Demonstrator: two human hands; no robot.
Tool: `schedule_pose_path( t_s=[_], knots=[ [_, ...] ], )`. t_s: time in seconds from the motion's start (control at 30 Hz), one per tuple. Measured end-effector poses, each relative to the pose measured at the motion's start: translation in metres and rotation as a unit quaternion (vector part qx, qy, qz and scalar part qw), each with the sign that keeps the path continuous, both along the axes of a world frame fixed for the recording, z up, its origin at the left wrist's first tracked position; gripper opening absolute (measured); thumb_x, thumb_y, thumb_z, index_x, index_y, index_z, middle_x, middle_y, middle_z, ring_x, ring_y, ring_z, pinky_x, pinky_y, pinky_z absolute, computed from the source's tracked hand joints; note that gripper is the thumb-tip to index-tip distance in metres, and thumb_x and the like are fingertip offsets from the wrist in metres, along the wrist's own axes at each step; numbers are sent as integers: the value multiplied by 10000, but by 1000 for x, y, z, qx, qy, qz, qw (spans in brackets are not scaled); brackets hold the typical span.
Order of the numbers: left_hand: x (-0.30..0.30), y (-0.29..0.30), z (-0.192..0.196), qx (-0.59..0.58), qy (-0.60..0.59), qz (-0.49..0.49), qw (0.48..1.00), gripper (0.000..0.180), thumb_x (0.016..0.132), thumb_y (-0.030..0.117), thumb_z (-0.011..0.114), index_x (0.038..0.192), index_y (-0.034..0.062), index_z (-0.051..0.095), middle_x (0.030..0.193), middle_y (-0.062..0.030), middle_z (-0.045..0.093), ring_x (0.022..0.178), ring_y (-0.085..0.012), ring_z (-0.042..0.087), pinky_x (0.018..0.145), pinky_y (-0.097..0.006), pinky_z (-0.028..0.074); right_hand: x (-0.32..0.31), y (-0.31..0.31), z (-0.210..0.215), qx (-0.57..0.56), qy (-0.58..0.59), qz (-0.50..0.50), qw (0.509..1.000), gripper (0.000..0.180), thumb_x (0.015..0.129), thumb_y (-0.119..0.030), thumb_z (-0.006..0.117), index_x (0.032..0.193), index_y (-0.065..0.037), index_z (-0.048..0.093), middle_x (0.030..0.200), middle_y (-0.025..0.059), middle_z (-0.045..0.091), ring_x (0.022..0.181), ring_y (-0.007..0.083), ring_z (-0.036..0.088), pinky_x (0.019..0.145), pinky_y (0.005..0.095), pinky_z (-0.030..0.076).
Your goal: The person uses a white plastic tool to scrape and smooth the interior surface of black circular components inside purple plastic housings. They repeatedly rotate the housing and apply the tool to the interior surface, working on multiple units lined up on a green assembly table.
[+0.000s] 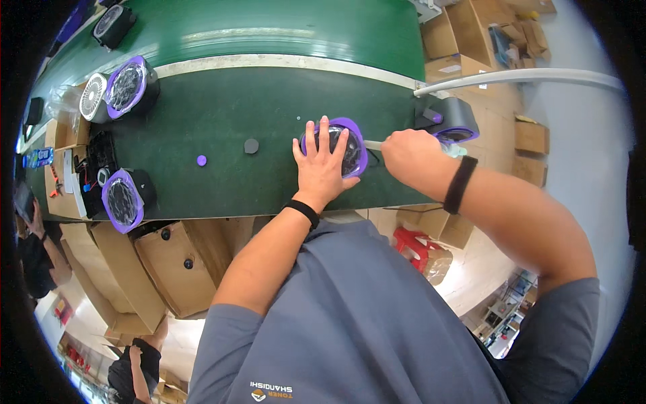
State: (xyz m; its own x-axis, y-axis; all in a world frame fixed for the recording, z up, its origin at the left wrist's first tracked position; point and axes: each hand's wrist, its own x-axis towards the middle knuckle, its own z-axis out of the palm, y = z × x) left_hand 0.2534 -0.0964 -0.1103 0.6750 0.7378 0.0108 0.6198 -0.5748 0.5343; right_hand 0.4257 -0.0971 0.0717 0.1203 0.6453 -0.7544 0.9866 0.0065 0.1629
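Note:
My left hand lies with fingers spread over a dark, round-fronted unit with a purple rim, which looks like a speaker under clear film. Most of its front is hidden by that hand. My right hand is closed in a fist around a tool with a pale flat blade. The blade reaches the unit's right side; the tool's handle is hidden in the fist. Left of the unit, a grey round cap and a small purple disc rest on the green mat.
Similar purple-rimmed units stand at the upper left, lower left and right. A white bent tube crosses the right side. Open cardboard boxes sit below the bench edge. A red stool is at lower right. Other people are at far left.

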Motion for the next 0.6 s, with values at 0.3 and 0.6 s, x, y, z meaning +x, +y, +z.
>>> schedule_pose_path(
  t_s=[0.3,0.6],
  knots=[
    [0,-5,-10,-21,-46,20,999,1188,547,538,996,1608,307,513,1746,-204,291,1605,-480,254,1118,-790,380,32,23,-44,-112,-1,60,992,292,957,-116,617,1194,-57,777,1088,256,790,1059,425,781,922,536,632],
    [-3,1,-10,-25,-50,13,998,1176,539,523,1001,1594,325,523,1730,-204,324,1592,-479,283,1096,-785,411,9,96,-33,-236,-39,271,932,211,952,-115,658,1074,-51,817,1112,188,811,1082,405,786,852,506,654]
  ],
)
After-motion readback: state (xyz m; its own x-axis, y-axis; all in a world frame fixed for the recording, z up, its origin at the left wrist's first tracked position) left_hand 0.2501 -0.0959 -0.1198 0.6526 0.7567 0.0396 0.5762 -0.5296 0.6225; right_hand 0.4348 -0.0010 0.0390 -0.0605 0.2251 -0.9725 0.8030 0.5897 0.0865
